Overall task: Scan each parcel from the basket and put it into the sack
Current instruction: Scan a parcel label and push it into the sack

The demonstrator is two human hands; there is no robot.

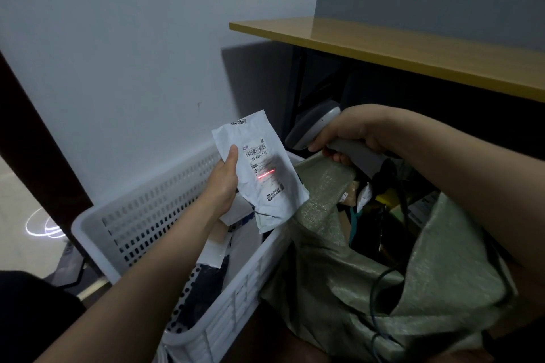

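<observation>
A flat white parcel, label facing up, is held tilted above the white slotted basket; a red scan line is cast across the label. The green woven sack is stood open just beside the basket.

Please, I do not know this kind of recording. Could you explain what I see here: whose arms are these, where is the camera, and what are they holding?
There is no machine here. Both arms belong to one person, and the single camera sits on that person's head, looking forward and down. The left hand holds a white parcel bag above a white plastic basket, which contains more parcels. The right hand grips a grey barcode scanner; its red line falls on the parcel's label. To the right is an open green woven sack with items already inside. A wooden tabletop is behind.
</observation>
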